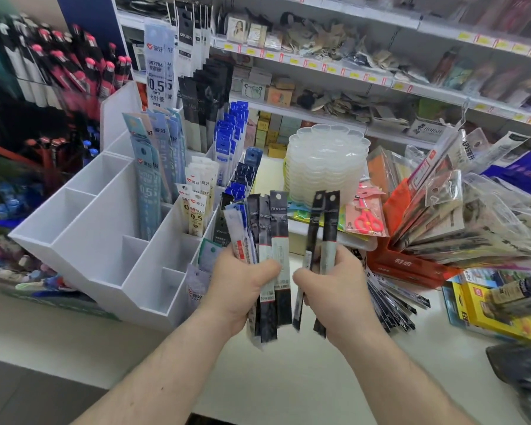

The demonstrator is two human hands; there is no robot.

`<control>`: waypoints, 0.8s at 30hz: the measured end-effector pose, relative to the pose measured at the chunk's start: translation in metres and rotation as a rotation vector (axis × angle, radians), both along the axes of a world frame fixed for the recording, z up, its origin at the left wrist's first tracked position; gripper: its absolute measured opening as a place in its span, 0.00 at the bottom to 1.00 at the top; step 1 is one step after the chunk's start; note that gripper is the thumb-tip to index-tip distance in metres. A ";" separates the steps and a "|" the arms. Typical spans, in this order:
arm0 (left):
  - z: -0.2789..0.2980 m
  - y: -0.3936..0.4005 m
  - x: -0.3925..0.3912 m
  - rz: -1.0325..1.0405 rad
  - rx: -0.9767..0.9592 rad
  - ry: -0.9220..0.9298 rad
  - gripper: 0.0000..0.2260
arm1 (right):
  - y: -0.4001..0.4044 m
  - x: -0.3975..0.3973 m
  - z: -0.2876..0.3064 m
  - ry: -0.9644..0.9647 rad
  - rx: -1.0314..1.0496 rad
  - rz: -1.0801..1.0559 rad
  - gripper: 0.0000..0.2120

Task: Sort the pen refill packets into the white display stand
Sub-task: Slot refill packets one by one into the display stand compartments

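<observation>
The white display stand lay to the far left of both hands, so the left hand was the nearer to it. That hand was curled round a thick fan of pen refill packets, their long axes nearly upright. The right hand pinched two black packets, also upright and slightly apart from the fan. The packets were thin, glossy plastic sleeves, long and narrow, with punched hanging holes at the top. The stand was smooth, rigid white plastic, stepped in tiers of open-topped compartments; the far ones held packets standing on end, while the near left ones looked unfilled. More dark packets lay on the pale worktop to the right.
</observation>
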State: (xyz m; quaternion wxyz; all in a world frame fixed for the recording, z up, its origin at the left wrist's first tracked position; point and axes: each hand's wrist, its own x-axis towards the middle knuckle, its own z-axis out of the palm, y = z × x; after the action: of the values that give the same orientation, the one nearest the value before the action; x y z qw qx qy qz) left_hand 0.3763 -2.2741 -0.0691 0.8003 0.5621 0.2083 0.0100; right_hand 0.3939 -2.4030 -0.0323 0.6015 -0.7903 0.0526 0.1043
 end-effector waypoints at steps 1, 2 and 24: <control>0.000 -0.002 0.000 -0.008 0.001 -0.013 0.16 | 0.002 -0.001 -0.001 0.007 -0.032 0.036 0.08; 0.000 -0.003 0.000 -0.012 -0.014 -0.022 0.16 | 0.005 -0.002 -0.001 0.028 -0.026 0.059 0.08; 0.010 0.004 -0.001 -0.075 -0.011 -0.064 0.14 | 0.005 0.009 0.015 -0.069 0.106 0.104 0.29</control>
State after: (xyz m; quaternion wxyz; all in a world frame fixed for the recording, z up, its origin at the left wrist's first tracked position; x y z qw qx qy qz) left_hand 0.3756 -2.2698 -0.0587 0.8094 0.5646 0.1613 -0.0032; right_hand 0.4031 -2.3977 -0.0177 0.6378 -0.7621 -0.0150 0.1109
